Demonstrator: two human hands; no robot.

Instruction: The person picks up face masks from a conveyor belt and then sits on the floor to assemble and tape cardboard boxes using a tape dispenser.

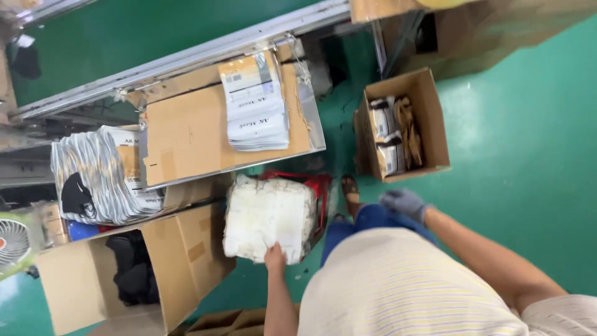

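Note:
My left hand (pixel 274 256) grips the near edge of a white cushion (pixel 268 217) that lies on a red stool (pixel 319 185), whose frame shows at the cushion's far and right sides. My right hand (pixel 404 202), in a grey glove, hangs with fingers curled and nothing in it, just below an open cardboard box (pixel 433 106) of packaged goods. My blue trousers and one sandalled foot (pixel 351 191) show between the two hands.
A tray lined with cardboard (pixel 186 137) holds a stack of flat packets (pixel 256 102). Left of it stands a fan of packets (pixel 99 174). An open box (pixel 180 261) with dark cloth sits lower left. A green conveyor (pixel 124 31) runs behind.

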